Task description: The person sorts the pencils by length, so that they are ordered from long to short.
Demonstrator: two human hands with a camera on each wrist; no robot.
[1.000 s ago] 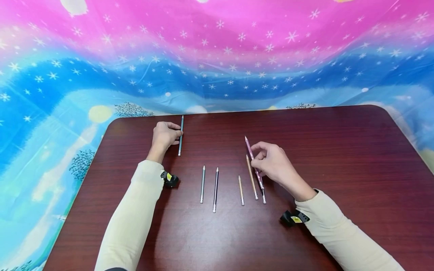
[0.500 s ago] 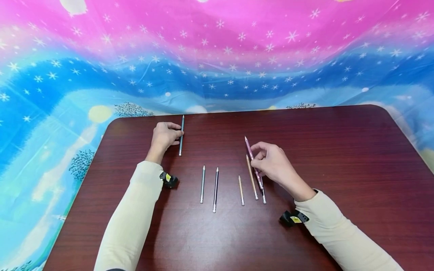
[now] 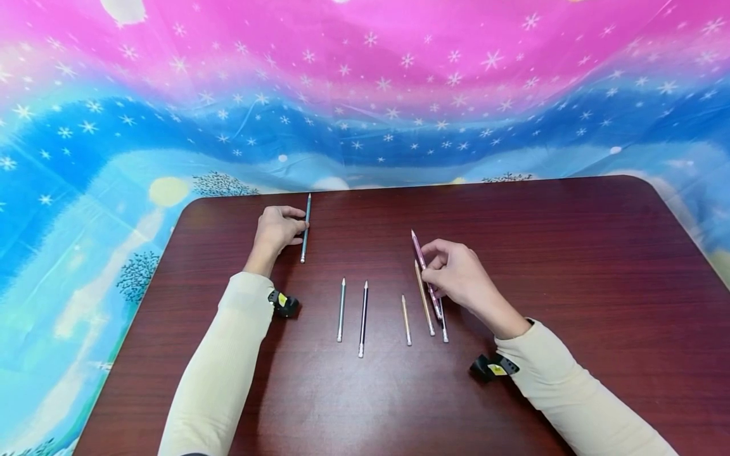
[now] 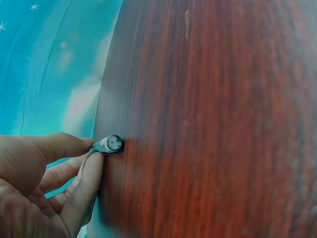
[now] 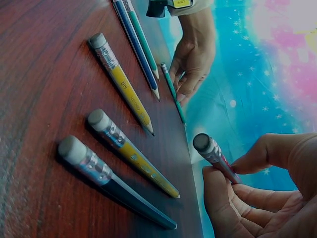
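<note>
Toward the table's far left edge, my left hand [image 3: 275,229] pinches a green pencil [image 3: 305,247] between thumb and fingers, its tip pointing away from me. In the left wrist view the eraser end [image 4: 114,144] of that pencil faces the camera, close over the wood. Right of centre, my right hand [image 3: 459,277] pinches a pink pencil [image 3: 419,247], held tilted with its eraser end toward me. The right wrist view has this pencil [image 5: 210,148] raised off the table. Beneath it lie a yellow pencil [image 3: 426,310] and a black pencil [image 3: 445,330], the latter partly hidden.
A short yellow pencil [image 3: 406,322], a dark blue pencil [image 3: 363,320] and a second green pencil [image 3: 341,310] lie between the hands, points away from me. The brown table [image 3: 353,411] ends at a snowflake-patterned cloth [image 3: 365,95] behind.
The green pencil in my left hand has shifted very slightly to the right. My right hand keeps the pink pencil in nearly the same place.
</note>
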